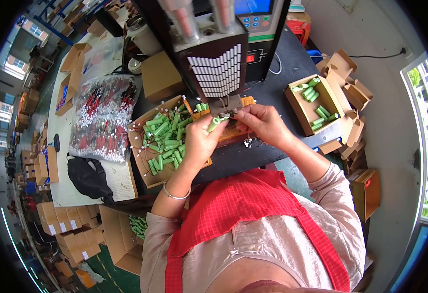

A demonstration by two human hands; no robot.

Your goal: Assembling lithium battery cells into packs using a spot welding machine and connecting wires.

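Green cylinder (pixel 214 125) at the front of the machine (pixel 217 63), just below its dark metal head (pixel 225 105); its lower part is hidden by the left hand (pixel 202 138), whose fingers are closed around it. The right hand (pixel 263 124) sits beside the head, fingertips drawn in close; whether they pinch anything cannot be told, and the small parts between the hands are hard to make out. Left: an open carton (pixel 140 158) of green cylinders with leads, partly covered by the left hand and forearm. Right: a smaller carton (pixel 296 112) of green cylinders. The machine's blue screen (pixel 253 6) is cut off above.
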